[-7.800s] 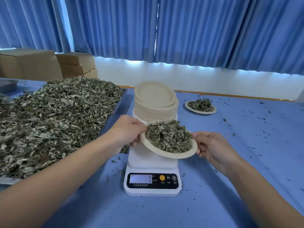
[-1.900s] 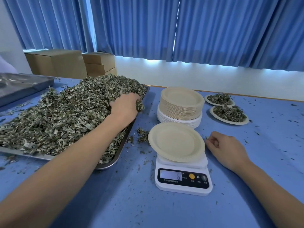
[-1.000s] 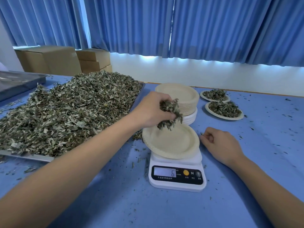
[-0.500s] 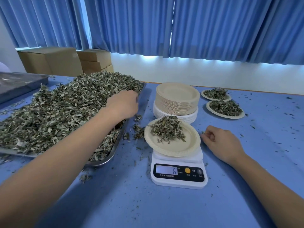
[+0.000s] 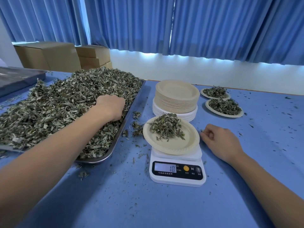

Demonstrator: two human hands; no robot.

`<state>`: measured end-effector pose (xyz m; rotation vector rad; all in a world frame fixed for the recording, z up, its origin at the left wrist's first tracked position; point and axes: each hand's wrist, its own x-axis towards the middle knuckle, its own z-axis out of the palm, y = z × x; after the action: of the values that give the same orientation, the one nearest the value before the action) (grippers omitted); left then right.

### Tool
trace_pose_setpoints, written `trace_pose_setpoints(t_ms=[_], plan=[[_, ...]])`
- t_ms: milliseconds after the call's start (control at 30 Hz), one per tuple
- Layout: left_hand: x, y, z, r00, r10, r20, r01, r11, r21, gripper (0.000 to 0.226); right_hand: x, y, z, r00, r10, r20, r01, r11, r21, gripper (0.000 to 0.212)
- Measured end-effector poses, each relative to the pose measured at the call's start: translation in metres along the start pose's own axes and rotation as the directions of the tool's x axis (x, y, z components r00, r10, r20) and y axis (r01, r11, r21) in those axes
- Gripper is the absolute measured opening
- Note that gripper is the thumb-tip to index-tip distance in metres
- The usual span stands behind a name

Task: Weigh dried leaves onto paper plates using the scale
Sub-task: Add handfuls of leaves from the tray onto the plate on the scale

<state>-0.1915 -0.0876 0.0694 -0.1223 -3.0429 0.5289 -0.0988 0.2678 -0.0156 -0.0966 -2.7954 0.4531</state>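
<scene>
A left hand (image 5: 111, 106) is sunk into the dried leaves (image 5: 57, 109) heaped on a metal tray (image 5: 115, 142), its fingers hidden. A paper plate (image 5: 171, 145) with a small mound of leaves is set on the scale (image 5: 177, 171), where 10 is displayed. The right hand (image 5: 220, 140) is rested, loosely curled, on the blue table (image 5: 164, 208) just beside the plate.

Blue table (image 5: 164, 203), leaf crumbs (image 5: 137, 127) scattered across it.
- Left: steel tray (image 5: 130, 111) heaped with dried leaves (image 5: 57, 104); second steel tray (image 5: 19, 78) behind it at the far left edge.
- Centre: digital scale (image 5: 177, 173); stack of paper plates (image 5: 176, 97) just behind it.
- Right rear: two leaf-filled plates, the far one (image 5: 228, 96) and the near one (image 5: 225, 115), side by side.
- Right hand (image 5: 220, 142) rests on the table beside the scale.
</scene>
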Motion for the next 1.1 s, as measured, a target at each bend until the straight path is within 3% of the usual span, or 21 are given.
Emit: trace_pose_setpoints(t_ms=[133,200,300,433,667,833,1100], plan=[[-0.001,0.001,0.0,0.989,0.007,0.149,-0.004,1.0,-0.019,0.038,0.001,0.001,0.0,1.0,0.001,0.003,-0.001,1.0,0.006,0.027],[0.0,0.002,0.003,0.986,0.038,0.165,-0.03,0.998,-0.049,0.034,0.001,0.001,0.0,1.0,0.001,0.001,-0.001,1.0,0.006,0.028],[0.003,0.005,0.011,0.999,0.026,0.021,-0.024,0.995,-0.093,0.016,0.0,0.001,0.0,1.0,0.002,-0.004,-0.002,1.0,0.011,0.028],[0.003,0.003,0.015,0.992,-0.016,-0.128,-0.011,0.978,-0.206,0.014,0.0,0.0,-0.001,1.0,-0.003,-0.003,0.003,1.0,0.012,0.028],[0.012,0.003,0.019,0.981,-0.05,-0.187,-0.024,0.927,-0.375,0.027,0.001,-0.002,-0.001,1.0,0.0,0.002,0.0,1.0,0.012,0.03],[0.018,0.005,0.018,0.977,-0.073,-0.203,-0.039,0.866,-0.498,0.024,0.001,-0.001,-0.001,1.0,-0.007,0.002,0.007,1.0,0.023,0.032],[0.014,0.012,0.012,0.981,-0.097,-0.169,-0.011,0.839,-0.544,0.027,0.002,0.0,-0.001,1.0,-0.004,0.005,0.004,1.0,0.021,0.029]])
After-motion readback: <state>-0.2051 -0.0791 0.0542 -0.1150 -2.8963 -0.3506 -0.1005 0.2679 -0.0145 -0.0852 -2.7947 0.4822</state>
